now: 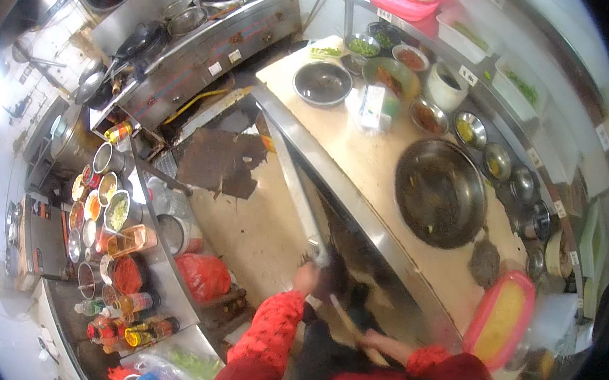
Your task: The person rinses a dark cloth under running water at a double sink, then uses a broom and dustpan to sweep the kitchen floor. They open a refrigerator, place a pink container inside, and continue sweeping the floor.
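Note:
My right hand is closed around a pale wooden handle, low in front of my body. The handle slants up and left toward a dark rounded object, blurred, whose kind I cannot make out. My left hand is at that object's left side, near the lower end of a metal rail under the worktable. Blur hides whether its fingers grip the object or only touch it. Both arms wear red sleeves. Below them is the tan floor.
On my right, a worktable bears a large metal basin, several bowls and a pink tub. To the left, a counter is crowded with seasoning containers. A stove stands ahead. Near the counter's foot lies a red plastic bag.

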A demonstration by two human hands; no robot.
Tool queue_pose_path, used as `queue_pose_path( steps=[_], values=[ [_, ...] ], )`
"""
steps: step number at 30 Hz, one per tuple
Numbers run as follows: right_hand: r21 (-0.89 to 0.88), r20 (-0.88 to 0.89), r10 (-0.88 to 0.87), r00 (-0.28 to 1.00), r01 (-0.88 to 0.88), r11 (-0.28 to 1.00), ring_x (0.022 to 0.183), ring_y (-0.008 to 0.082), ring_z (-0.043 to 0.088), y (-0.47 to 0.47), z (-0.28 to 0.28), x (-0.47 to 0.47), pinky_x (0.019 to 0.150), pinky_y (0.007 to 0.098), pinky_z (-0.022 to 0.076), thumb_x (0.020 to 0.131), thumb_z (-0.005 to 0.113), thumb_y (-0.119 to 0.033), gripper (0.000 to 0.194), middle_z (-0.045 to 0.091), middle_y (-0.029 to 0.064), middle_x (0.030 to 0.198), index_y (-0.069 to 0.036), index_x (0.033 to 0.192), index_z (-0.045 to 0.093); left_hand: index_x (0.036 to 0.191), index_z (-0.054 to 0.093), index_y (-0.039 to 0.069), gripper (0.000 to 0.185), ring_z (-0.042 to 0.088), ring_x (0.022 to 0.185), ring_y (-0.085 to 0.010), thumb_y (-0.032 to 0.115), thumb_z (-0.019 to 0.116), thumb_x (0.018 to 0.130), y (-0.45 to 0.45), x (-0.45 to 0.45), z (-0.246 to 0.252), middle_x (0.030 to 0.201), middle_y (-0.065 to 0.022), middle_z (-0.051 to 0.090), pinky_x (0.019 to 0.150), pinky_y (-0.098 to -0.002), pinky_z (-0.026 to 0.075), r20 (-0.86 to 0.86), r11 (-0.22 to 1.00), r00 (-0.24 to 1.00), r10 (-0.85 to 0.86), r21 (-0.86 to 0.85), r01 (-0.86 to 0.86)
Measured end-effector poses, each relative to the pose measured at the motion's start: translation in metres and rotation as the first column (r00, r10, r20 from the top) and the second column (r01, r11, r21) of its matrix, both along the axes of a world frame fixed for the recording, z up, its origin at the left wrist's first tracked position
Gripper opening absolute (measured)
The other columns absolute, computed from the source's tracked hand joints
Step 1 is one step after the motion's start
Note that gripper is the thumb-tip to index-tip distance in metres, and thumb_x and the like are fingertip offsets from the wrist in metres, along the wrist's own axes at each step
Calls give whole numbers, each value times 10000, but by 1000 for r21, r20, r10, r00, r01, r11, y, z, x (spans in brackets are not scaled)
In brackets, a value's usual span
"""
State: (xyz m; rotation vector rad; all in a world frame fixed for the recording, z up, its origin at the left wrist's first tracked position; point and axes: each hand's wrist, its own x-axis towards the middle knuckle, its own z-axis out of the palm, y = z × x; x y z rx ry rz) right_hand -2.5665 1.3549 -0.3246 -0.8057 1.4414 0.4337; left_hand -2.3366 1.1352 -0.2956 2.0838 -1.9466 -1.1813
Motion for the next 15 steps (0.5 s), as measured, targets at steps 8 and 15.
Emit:
queue_pose_path(
  steps=[8, 15],
  values=[
    [-202, 236, -270, 933, 319, 926, 652, 230, 600, -45, 168, 39, 577, 346, 459, 724, 648, -129, 321, 600, 142, 756, 91, 939, 556, 914, 614, -11, 362, 614, 834, -396, 339, 529, 880, 110, -32, 23, 844, -224, 641, 742, -470, 477, -186, 992, 975, 118, -26, -125],
    [181, 578, -609, 543, 642, 745, 789, 192, 648, -78, 206, 49, 718, 324, 538, 896, 513, -135, 307, 620, 108, 1000, 22, 1157, 478, 966, 593, -94, 444, 658, 669, -280, 344, 539, 912, 117, -15, 31, 769, -189, 649, 596, -360, 522, -540, 854, 672, 506, 207, -477]
  ],
)
